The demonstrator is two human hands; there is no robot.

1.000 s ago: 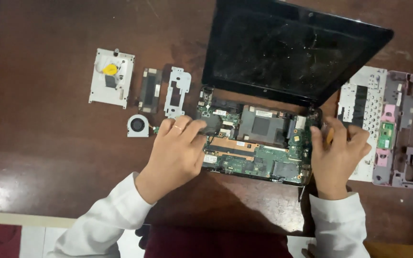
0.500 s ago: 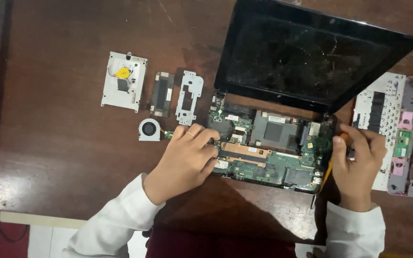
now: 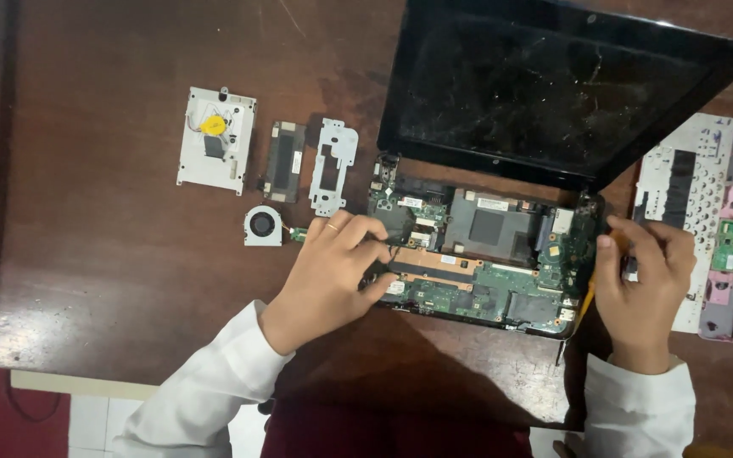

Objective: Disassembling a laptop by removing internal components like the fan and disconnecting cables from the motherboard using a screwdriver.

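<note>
Both hands stayed on the laptop base (image 3: 485,271) beside fan (image 3: 262,226).

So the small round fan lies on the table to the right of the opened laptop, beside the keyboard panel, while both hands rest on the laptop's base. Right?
Not quite. The head view shows the fan left of the laptop, near the left hand. The keyboard panel lies right, by the right hand.

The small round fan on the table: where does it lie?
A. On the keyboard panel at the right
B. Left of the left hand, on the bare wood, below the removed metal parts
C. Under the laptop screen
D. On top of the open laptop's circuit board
B: the small round fan lies on the wooden table, just left of the left hand and below the bracket.
</note>
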